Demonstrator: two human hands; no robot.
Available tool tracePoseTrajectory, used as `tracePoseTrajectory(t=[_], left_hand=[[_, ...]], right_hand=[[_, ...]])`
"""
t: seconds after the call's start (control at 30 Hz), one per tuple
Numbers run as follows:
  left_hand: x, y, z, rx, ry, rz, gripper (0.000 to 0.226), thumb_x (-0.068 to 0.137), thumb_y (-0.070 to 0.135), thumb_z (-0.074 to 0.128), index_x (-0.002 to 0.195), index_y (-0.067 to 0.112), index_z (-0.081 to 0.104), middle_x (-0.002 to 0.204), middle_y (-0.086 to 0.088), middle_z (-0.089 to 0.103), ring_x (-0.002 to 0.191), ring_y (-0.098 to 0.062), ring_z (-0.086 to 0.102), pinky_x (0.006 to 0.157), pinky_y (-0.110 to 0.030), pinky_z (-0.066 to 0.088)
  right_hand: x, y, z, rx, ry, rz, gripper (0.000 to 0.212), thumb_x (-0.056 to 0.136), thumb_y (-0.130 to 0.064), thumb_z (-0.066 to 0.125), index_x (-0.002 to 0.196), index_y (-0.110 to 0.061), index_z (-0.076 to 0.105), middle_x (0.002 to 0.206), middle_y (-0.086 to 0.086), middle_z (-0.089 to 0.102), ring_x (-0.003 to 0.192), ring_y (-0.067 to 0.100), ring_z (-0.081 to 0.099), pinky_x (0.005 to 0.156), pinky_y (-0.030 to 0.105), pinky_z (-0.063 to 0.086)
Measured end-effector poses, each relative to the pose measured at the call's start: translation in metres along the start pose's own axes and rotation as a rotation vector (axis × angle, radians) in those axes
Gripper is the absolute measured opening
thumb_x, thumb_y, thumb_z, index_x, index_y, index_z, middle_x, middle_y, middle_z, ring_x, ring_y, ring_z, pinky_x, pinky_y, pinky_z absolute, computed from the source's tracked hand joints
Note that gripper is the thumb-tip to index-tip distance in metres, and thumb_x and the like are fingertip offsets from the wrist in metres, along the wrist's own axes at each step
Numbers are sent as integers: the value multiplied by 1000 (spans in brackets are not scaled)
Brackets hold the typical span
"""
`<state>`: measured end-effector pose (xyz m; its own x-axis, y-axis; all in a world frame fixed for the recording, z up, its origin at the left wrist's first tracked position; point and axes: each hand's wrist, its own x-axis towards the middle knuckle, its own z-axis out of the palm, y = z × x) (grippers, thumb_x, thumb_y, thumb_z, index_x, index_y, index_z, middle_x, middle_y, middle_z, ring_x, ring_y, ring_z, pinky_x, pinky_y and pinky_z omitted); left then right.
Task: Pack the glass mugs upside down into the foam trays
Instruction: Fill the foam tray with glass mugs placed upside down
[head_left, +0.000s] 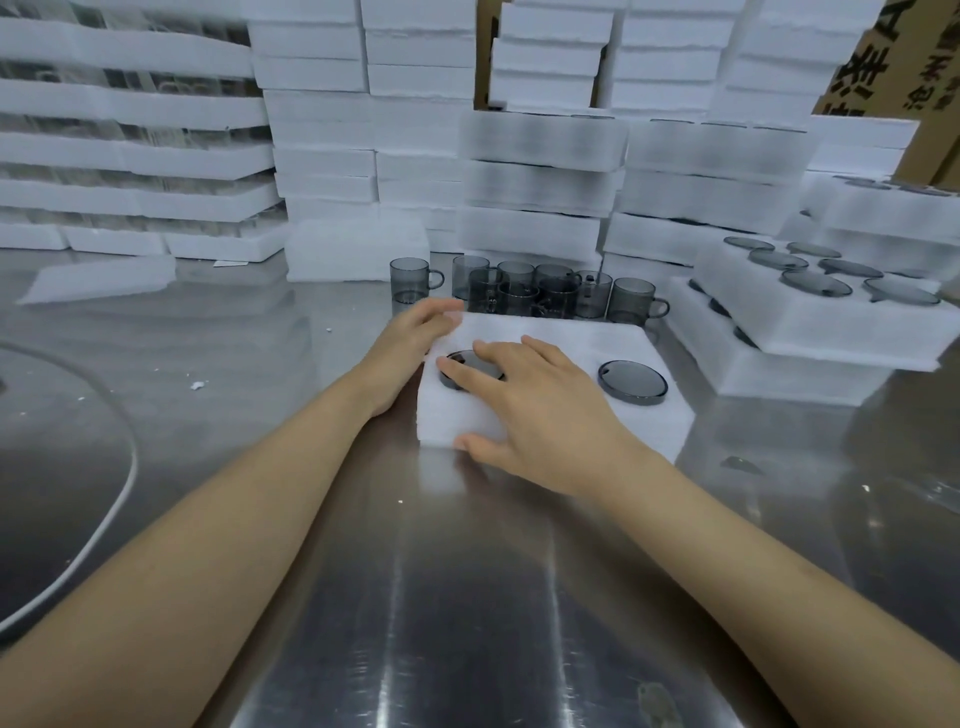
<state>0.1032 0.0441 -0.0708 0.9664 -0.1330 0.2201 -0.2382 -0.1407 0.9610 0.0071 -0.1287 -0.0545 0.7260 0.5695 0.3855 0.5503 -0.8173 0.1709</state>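
Far left, toward the back: stacked foam trays (135, 171) with glass dimly visible between layers, and nearer, a white cable (127, 488) curving over the steel surface (467, 597). Toward the middle: left hand (415, 325) laid over the far left corner of the working foam tray (550, 332), grip loose, fingers barely bent, pinching nothing. Next: right hand (535, 410) spread flat on that tray, grip wide, fingertips pressing the upturned base of an inverted glass mug (470, 359) sunk in a left pocket, thumb against the near edge. Further right in the same tray: a second inverted mug (632, 382), base up, seated. Just beyond the tray's far edge: a cluster of upright smoky mugs (519, 291), not yet packed. Right: filled trays (831, 332) stacked, round bases up in rows. Judged from this: two mugs in, remaining pockets of this tray hidden under the hand or unfilled, and the upright cluster left to turn over and seat. Far right: a cardboard box (883, 62) with large black Chinese characters, cropped and not legible; no brand readable anywhere.
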Motion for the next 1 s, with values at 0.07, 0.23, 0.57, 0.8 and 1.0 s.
tracePoseTrajectory(t=[0.07,0.23,0.57,0.8,1.0], left_hand=[[5,-5,2,61,217,13,14,94,28,54,102,22,64,107,3,65,99,-14,59,83,-22,45],[23,-18,-1,457,467,48,21,93,13,50,110,4,61,119,-15,58,108,-23,55,90,-25,40],[68,-32,-11,580,491,-20,36,92,8,49,127,3,46,118,-22,55,112,-34,52,86,-34,40],[97,-41,-16,695,382,35,55,96,13,45,149,14,29,93,-21,60,95,-37,57,74,-31,39],[113,-44,-18,672,372,34,46,98,16,46,143,10,40,118,-24,60,111,-37,55,92,-34,41]], right_hand=[[-1,0,0,0,15,4,68,89,-56,50,149,-36,25,151,6,35,139,19,31,117,35,11],[-1,3,-6,87,46,-2,67,88,-61,47,149,-39,26,153,-3,35,141,16,29,116,34,12],[-33,118,-4,955,862,793,47,94,-11,41,140,-23,45,95,-4,68,76,2,60,88,24,50],[-25,130,35,959,723,839,43,94,-1,37,131,-17,51,81,-5,63,57,-6,54,63,7,44],[-19,135,42,1078,697,842,34,97,-8,41,120,-28,54,73,-10,64,57,-1,57,62,15,47]])
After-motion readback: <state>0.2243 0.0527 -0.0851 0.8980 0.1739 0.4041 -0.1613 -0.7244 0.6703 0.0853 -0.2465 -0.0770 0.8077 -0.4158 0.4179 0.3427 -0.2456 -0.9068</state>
